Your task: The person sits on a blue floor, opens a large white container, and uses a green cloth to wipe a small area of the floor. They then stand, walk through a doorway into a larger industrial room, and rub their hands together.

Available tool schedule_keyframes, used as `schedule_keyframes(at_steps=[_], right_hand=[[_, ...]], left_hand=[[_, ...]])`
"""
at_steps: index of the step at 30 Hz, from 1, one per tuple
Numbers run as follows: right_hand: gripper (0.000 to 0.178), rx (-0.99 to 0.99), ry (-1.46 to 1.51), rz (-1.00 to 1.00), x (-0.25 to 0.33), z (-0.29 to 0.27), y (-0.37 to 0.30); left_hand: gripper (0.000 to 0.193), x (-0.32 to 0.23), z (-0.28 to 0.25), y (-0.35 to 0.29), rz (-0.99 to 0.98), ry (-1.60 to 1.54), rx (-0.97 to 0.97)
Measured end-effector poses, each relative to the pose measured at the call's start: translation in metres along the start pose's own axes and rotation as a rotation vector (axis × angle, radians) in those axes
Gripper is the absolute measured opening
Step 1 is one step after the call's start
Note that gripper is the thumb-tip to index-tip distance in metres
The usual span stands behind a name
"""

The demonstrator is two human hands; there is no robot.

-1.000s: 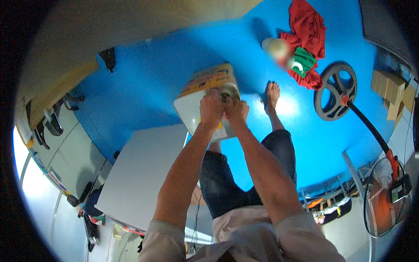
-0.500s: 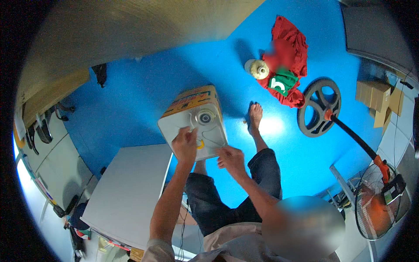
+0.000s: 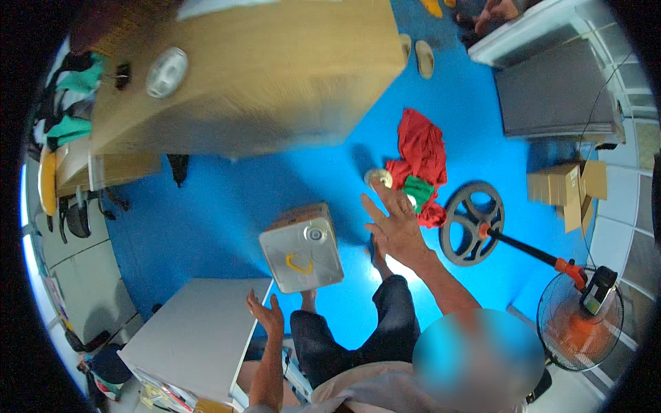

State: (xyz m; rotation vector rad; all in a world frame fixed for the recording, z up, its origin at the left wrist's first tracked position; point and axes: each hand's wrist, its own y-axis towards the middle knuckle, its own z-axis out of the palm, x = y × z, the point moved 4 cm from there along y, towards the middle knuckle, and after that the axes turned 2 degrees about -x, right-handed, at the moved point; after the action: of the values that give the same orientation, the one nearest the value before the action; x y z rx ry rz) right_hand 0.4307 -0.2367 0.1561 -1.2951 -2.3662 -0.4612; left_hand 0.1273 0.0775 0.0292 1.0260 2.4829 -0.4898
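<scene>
Your rectangular metal tin (image 3: pixel 301 249) stands upright on the blue floor (image 3: pixel 227 199), its round cap (image 3: pixel 315 235) and curved yellow handle (image 3: pixel 297 266) facing up. At 7 o'clock from it, beside the white tabletop (image 3: pixel 200 323), your left hand (image 3: pixel 268 315) is raised, fingers parted. Toward 3 o'clock, your right hand (image 3: pixel 401 233) is spread wide, overlapping your view of the pale bottle (image 3: pixel 378 178); contact cannot be determined. Red cloth (image 3: pixel 421 141) lies at 1 o'clock; a wooden desk (image 3: pixel 275 89) occupies 12.
</scene>
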Motion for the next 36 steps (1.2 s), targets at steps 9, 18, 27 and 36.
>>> schedule_keyframes(at_steps=[9,18,27,36], right_hand=[[0.098,-0.606,0.237,-0.13,0.073,-0.158,0.091],[0.107,-0.059,0.095,-0.504,0.179,-0.147,0.285],[0.098,0.192,0.024,-0.311,0.201,-0.116,0.319],[0.075,0.11,0.729,-0.277,0.198,-0.084,0.201]], left_hand=[[0.077,0.035,-0.051,-0.053,-0.239,0.146,-0.03],[0.082,0.061,-0.052,-0.075,-0.331,0.164,-0.064],[0.083,0.07,-0.06,-0.091,-0.361,0.082,-0.163],[0.073,0.099,-0.053,-0.1,-0.184,0.075,-0.176]])
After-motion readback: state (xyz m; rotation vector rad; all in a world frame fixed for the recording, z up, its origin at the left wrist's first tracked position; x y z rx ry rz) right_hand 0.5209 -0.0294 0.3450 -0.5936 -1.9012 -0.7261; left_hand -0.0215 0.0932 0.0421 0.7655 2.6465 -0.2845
